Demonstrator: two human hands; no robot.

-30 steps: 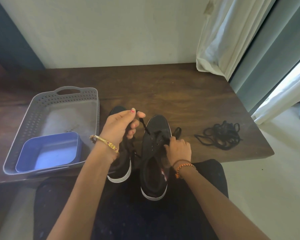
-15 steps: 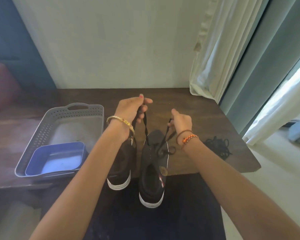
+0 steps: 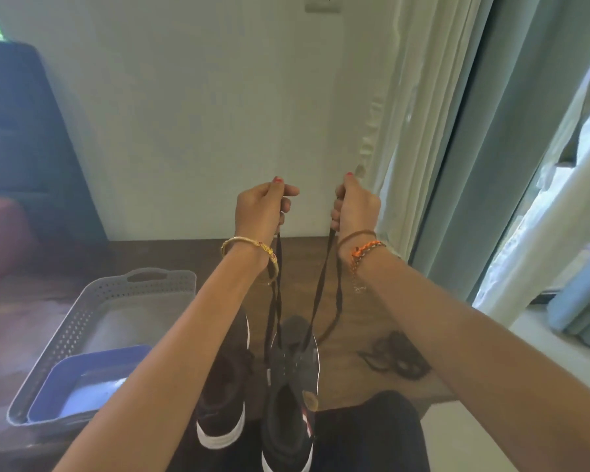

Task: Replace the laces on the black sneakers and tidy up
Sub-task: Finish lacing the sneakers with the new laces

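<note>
Two black sneakers with white soles stand side by side at the table's near edge, the left sneaker (image 3: 223, 396) partly behind my left forearm, the right sneaker (image 3: 292, 386) with its toe pointing away. A black lace (image 3: 321, 287) runs up from the right sneaker's front eyelets in two strands. My left hand (image 3: 261, 209) pinches one strand high above the table. My right hand (image 3: 355, 207) grips the other strand at the same height. Both strands are pulled up and look taut. A loose heap of black laces (image 3: 395, 359) lies on the table to the right.
A grey perforated basket (image 3: 82, 311) sits on the dark wooden table (image 3: 218, 253) at the left, with a blue tub (image 3: 69, 379) inside it. A white wall stands behind the table. Curtains (image 3: 457, 148) hang at the right. My dark-clothed lap is below.
Both hands have risen from the sneaker's eyelets to well above the table, drawing the two lace strands up and slightly apart. The camera has tilted upward.
</note>
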